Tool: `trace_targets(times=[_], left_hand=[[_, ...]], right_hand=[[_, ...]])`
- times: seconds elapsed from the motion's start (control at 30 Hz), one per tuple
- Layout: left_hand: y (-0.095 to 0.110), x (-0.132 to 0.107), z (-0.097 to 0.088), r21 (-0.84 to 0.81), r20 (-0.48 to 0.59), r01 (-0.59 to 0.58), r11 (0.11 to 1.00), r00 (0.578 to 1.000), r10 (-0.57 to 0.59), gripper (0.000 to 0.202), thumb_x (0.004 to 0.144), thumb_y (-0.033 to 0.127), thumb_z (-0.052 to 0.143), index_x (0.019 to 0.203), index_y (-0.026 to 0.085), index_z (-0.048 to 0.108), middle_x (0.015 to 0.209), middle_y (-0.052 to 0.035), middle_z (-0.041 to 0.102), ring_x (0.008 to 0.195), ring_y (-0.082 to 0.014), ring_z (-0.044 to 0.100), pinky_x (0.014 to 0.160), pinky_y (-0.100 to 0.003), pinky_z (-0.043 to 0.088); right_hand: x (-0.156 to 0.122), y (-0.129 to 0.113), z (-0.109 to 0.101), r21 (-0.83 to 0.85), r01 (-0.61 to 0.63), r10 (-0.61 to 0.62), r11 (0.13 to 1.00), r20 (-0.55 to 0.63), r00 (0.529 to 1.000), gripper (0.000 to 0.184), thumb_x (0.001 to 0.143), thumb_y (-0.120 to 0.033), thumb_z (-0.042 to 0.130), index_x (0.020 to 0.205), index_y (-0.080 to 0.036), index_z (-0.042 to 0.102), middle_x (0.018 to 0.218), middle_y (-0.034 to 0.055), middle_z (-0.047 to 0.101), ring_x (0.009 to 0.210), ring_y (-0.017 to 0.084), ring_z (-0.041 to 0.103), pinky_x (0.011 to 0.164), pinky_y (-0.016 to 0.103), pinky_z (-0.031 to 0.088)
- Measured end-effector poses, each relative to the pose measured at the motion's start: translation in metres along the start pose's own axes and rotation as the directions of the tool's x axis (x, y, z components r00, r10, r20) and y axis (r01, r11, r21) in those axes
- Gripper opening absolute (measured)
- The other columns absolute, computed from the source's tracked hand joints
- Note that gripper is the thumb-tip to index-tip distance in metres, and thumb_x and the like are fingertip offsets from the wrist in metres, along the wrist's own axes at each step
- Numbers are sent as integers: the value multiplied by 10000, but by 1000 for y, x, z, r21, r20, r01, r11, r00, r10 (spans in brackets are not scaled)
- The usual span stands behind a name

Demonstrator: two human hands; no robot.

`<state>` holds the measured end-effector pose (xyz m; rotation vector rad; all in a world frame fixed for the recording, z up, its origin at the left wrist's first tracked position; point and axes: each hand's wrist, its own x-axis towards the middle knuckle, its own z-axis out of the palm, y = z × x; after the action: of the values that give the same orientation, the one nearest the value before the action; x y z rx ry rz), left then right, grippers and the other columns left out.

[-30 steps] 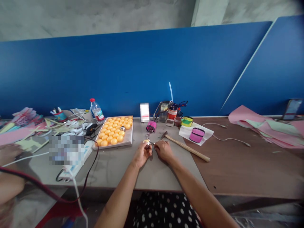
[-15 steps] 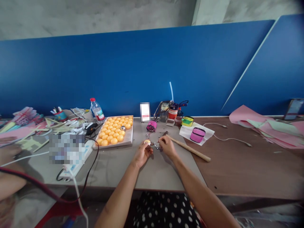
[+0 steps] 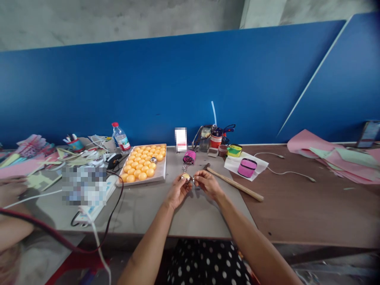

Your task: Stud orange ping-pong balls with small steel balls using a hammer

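Observation:
My left hand (image 3: 177, 191) is closed around a small round piece (image 3: 186, 176) with a yellow top and shiny metal edge. Close beside it, my right hand (image 3: 208, 184) pinches a small shiny metal chain (image 3: 193, 180), mostly covered by the fingers. Just beyond both hands lie loose shiny metal bits (image 3: 184, 168) and a pink pouch-like container (image 3: 189, 157) on its side. A hammer (image 3: 234, 183) with a wooden handle rests to the right, its head near my right fingers.
Left of my hands sits a white tray (image 3: 162, 174) of yellow balls (image 3: 139, 166), with one silver piece among them. A bottle (image 3: 121, 138), power strip (image 3: 96, 204) and cables lie farther left, near a co-worker's arm (image 3: 13, 209). A pink case (image 3: 247, 168) lies on white paper at right.
My right hand has drawn in toward the left hand and turned slightly. The chain that hung between the hands is now gathered at my right fingertips.

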<state>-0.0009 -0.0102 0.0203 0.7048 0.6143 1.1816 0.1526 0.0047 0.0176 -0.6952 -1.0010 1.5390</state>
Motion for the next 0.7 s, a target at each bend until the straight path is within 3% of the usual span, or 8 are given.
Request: trace_targets(times=[0.23,0.4,0.7], left_hand=[[-2,-1,3,95,1,14,995,1000,-14,331,665,272,729,919,134,566,776,-20,613,563,-76,560,528,-199,454],[-5,0,3,121,-45,19,992,999,-14,431,604,251,770,952,148,537,709,-2,604,552,-93,568,522,-212,443],[-6,0,0,153,-49,5,988,999,3,444,586,241,778,931,153,513,690,10,607,558,-101,576,537,-225,448]], right_hand=[[1,4,-2,-180,31,-28,983,18,999,220,641,-343,701,688,-171,572,555,-52,519,498,67,431,512,206,334],[-1,3,3,-286,20,-26,958,-16,1000,239,601,-363,703,676,-168,586,588,-40,536,534,74,422,534,209,333],[-1,3,2,-308,-7,14,951,21,1000,221,636,-360,672,689,-160,594,571,-41,537,535,79,449,559,214,352]])
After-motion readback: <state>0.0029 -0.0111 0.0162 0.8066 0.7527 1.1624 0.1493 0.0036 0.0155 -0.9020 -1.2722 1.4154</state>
